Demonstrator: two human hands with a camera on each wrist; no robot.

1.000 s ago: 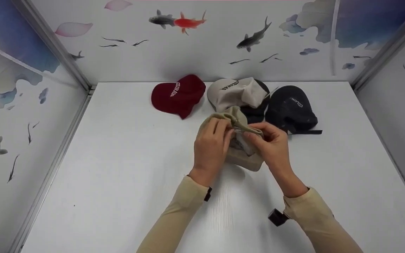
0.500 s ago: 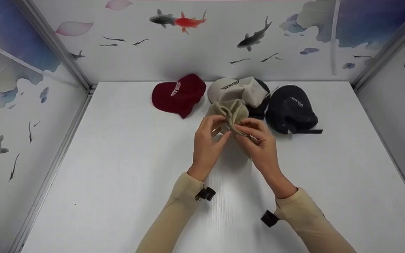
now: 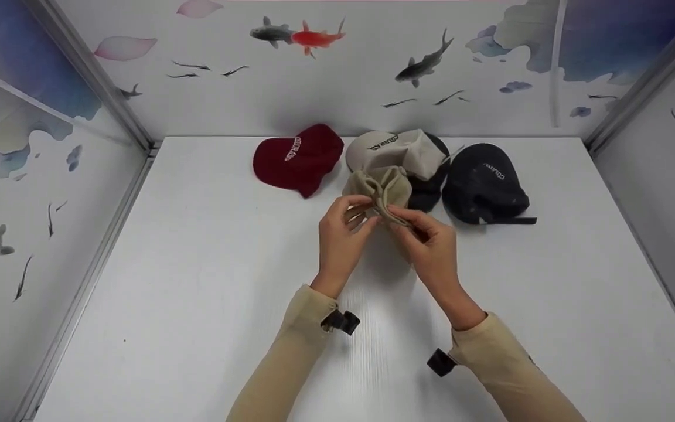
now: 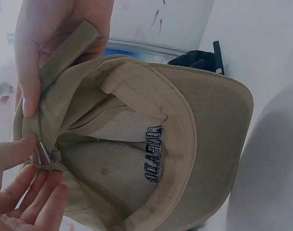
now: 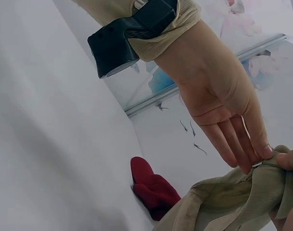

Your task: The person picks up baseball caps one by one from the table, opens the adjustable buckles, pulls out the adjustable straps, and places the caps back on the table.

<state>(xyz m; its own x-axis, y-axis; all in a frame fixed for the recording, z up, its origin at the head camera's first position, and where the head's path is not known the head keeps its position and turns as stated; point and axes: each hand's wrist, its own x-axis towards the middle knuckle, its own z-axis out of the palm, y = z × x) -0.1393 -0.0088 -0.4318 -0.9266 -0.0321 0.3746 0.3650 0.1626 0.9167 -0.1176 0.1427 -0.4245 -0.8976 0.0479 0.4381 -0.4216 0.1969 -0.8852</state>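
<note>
Above the table, both hands hold a khaki baseball cap point(image 3: 397, 189) by the back strap. Its inside, brim point(image 4: 218, 144) and dark lettering face the left wrist camera. My left hand point(image 3: 337, 240) pinches the back band at the metal buckle point(image 4: 42, 155) between thumb and fingers. The strap point(image 4: 69, 52) is pinched by my right hand point(image 3: 436, 249), with its loose end sticking out past the fingers. Both hands are close together, almost touching. In the head view the fingers and folded cloth hide the buckle.
Along the back of the white table point(image 3: 197, 281) lie a red cap point(image 3: 302, 158), a cream cap point(image 3: 381, 149) and a black cap point(image 3: 487, 181). A dark cap point(image 3: 428, 196) is partly hidden beneath the cream one. Patterned walls point(image 3: 208, 105) enclose the table.
The right hand has moved left, toward the left hand. The khaki cap has turned so its brim drops out of head view, and its back strap is drawn together between the hands.
</note>
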